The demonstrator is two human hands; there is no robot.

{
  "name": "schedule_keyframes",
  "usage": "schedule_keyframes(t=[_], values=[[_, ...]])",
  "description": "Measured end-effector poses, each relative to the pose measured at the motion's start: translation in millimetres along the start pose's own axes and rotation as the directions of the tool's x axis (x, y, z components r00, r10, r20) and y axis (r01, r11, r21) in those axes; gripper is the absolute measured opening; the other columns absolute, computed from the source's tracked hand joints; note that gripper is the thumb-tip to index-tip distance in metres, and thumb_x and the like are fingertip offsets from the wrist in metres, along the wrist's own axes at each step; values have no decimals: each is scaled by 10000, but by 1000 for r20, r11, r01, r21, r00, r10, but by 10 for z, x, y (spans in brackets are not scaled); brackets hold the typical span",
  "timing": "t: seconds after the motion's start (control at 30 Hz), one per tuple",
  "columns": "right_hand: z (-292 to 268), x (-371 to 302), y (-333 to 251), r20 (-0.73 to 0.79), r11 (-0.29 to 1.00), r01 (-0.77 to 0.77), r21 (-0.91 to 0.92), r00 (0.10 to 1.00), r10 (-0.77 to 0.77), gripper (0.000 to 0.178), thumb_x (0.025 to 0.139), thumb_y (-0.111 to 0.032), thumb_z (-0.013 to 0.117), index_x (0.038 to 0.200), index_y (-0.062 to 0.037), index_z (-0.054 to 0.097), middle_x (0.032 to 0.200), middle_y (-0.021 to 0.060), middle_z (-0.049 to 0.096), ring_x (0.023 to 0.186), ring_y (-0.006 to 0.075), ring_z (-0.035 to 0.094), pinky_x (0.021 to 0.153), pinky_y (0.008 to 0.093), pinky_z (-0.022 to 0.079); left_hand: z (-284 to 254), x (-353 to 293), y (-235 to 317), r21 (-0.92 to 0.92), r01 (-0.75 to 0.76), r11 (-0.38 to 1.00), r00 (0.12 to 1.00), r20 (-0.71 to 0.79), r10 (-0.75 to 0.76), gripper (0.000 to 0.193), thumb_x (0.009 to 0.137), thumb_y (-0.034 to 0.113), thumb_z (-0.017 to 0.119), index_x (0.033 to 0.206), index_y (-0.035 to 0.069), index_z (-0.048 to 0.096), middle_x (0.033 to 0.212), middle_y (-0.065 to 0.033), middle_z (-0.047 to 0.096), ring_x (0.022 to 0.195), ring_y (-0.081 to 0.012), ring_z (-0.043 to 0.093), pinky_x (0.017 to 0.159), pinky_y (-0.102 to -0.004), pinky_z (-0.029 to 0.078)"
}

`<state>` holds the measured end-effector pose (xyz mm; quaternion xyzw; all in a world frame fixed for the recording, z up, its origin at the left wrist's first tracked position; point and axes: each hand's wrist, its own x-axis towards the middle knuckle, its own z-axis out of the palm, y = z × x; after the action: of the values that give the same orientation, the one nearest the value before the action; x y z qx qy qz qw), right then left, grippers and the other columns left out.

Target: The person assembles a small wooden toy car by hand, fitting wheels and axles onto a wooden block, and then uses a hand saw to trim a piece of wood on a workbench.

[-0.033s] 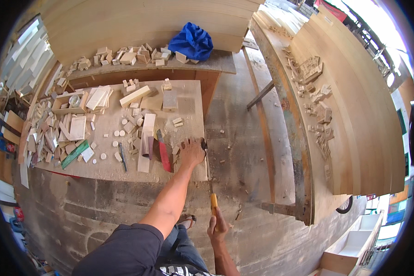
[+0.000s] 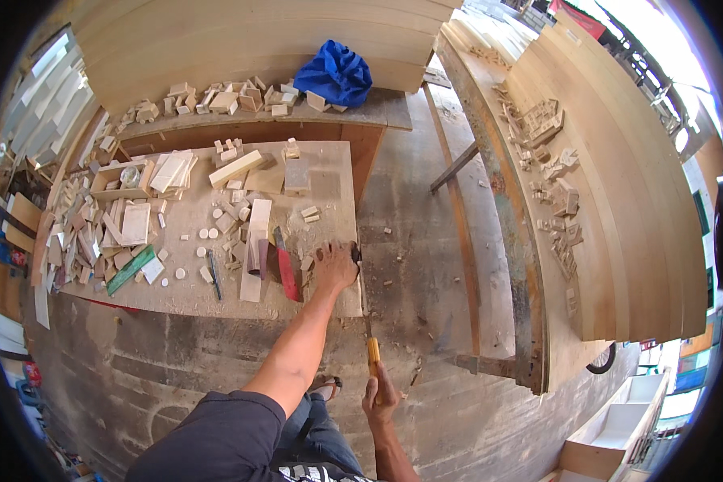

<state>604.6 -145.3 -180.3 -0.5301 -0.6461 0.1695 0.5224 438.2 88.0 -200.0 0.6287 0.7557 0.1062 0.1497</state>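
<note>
My left hand lies on the right edge of the low wooden worktable, its fingers spread over the top. Against its outer side, at the table edge, is a small dark piece, too small to make out. My right hand is closed around the yellow handle of a slim hand tool. The tool's narrow dark blade points away from me, along the table's right edge; its far end is hard to see. Left of my left hand lie a red strip and a pale flat board.
Wood offcuts, round discs and a green strip cover the table's left part. Behind it, a bench carries blocks and a blue cloth bundle. To the right stands a long bench with a large wooden panel. Wood scraps dot the floor.
</note>
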Motion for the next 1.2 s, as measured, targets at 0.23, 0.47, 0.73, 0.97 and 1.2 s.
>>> schedule_keyframes(t=[0.23, 0.47, 0.73, 0.97, 1.2], values=[[159, 216, -32, 125, 947, -312, 73, 945, 301, 374, 1020, -122, 533, 1310, 108, 584, 998, 164, 743, 737, 112, 645, 684, 231, 514, 53, -38, -61, 47, -35, 998, 997, -67, 38, 560, 854, 311, 604, 1403, 224, 541, 1307, -119, 521, 1279, -355, 449, 1040, -569, 345], [342, 858, -130, 187, 922, -387, 11, 907, 378, 358, 1026, -130, 534, 1316, 68, 603, 891, 82, 711, 676, 89, 585, 620, 229, 483, -47, -41, 13, -53, -58, 997, 998, 34, 60, 577, 867, 286, 578, 1437, 220, 527, 1357, -144, 510, 1334, -373, 425, 1090, -585, 310], [86, 434, -224, 148, 936, -350, -31, 925, 351, 353, 994, -88, 572, 1327, 24, 608, 906, 131, 716, 729, 111, 630, 649, 260, 510, 55, 9, -11, -11, -21, 1000, 998, 56, 22, 581, 879, 302, 579, 1451, 239, 500, 1396, -158, 496, 1364, -381, 413, 1109, -603, 287], [-154, 885, -976, 135, 964, -247, -98, 956, 259, 323, 971, -110, 619, 1273, 0, 648, 975, 194, 742, 784, 168, 713, 696, 289, 535, 184, 115, -158, -46, -24, 999, 998, -57, 22, 434, 881, 305, 579, 1288, 165, 529, 1282, -132, 534, 1260, -356, 476, 1021, -584, 342], [-146, 1434, -1331, 181, 903, -407, -138, 886, 428, 298, 968, -101, 628, 1241, 14, 651, 918, 205, 726, 803, 155, 714, 708, 295, 536, 80, 81, -12, -18, -53, 998, 998, 40, 54, 407, 888, 333, 576, 1257, 168, 527, 1268, -112, 525, 1242, -337, 465, 975, -565, 357]])
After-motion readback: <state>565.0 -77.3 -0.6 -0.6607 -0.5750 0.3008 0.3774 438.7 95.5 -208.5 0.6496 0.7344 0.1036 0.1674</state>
